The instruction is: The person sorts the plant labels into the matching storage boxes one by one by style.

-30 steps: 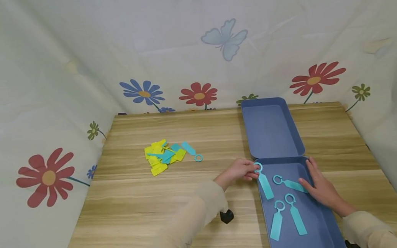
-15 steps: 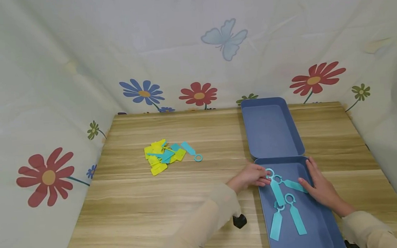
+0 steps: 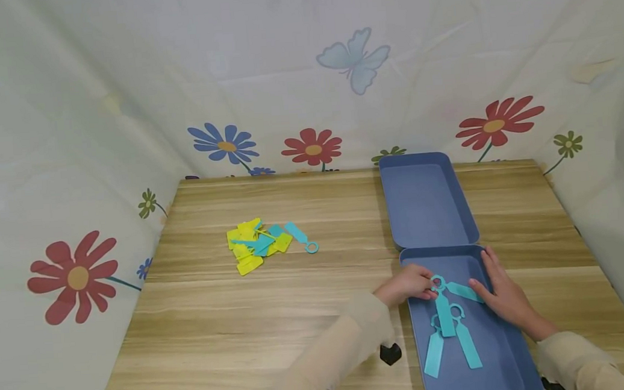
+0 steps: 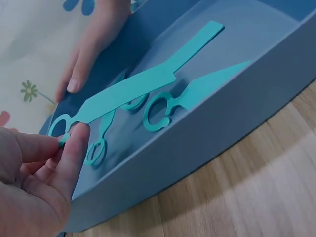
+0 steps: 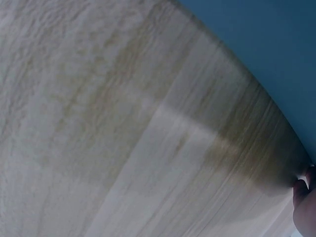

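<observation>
My left hand [image 3: 417, 283] reaches over the left wall of a shallow blue tray [image 3: 500, 363]. Between thumb and fingers it pinches the hooked ring of a teal plant tag [image 4: 126, 95], whose blade points into the tray. Below it lie two more teal tags, a left one [image 3: 434, 355] and a right one [image 3: 469, 348], their rings partly covered. A third tag [image 3: 462, 291] lies near the right thumb. My right hand [image 3: 506, 299] holds the tray's right wall, thumb inside and fingers outside; its fingertips [image 5: 301, 192] appear at the right wrist view's edge.
Behind the tray stands a second blue tray [image 3: 427, 205], end to end with it. On the wooden table [image 3: 218, 334], a pile of yellow tags [image 3: 248, 264] mixed with teal ones lies to the left, a single teal tag [image 3: 296, 233] beside it. A flowered curtain [image 3: 259, 60] surrounds the table.
My left hand has moved right and slightly toward me, carrying the pinched teal tag from the tray's left edge to above the other tags. My right hand has stayed put.
</observation>
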A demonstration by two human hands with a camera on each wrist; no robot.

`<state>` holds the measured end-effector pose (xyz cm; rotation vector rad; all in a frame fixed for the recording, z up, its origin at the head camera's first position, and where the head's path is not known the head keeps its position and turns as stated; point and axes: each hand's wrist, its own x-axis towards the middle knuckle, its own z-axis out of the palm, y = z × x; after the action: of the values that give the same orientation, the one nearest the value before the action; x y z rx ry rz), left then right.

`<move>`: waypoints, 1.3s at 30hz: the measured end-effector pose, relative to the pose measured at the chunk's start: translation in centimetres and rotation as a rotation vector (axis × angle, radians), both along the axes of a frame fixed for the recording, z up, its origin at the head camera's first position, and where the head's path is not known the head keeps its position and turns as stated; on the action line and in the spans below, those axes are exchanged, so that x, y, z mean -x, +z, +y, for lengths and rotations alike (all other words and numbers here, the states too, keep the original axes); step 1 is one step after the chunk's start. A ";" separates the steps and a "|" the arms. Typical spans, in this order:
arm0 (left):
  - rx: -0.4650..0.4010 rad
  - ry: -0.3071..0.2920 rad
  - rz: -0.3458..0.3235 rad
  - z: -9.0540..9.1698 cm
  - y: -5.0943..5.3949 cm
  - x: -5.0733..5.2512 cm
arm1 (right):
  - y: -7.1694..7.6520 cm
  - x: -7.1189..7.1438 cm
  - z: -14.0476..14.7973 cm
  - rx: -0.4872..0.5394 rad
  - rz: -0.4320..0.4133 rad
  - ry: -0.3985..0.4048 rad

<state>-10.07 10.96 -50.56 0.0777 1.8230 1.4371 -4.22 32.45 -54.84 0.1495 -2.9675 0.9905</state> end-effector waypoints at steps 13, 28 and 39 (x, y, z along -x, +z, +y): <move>0.276 -0.283 0.229 1.5 0.5 -1.2 | -0.1 0.0 -0.1 -0.018 0.029 -0.004; 0.517 -0.510 0.499 1.7 0.5 -1.4 | 0.1 0.1 -0.2 0.001 0.025 0.001; 0.236 -0.375 0.186 1.3 0.1 -0.2 | -0.1 0.1 -0.1 -0.018 0.023 -0.002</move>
<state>-9.82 12.24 -50.46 0.4224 1.9881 0.9738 -4.34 32.39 -54.95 0.1568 -2.9555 0.9550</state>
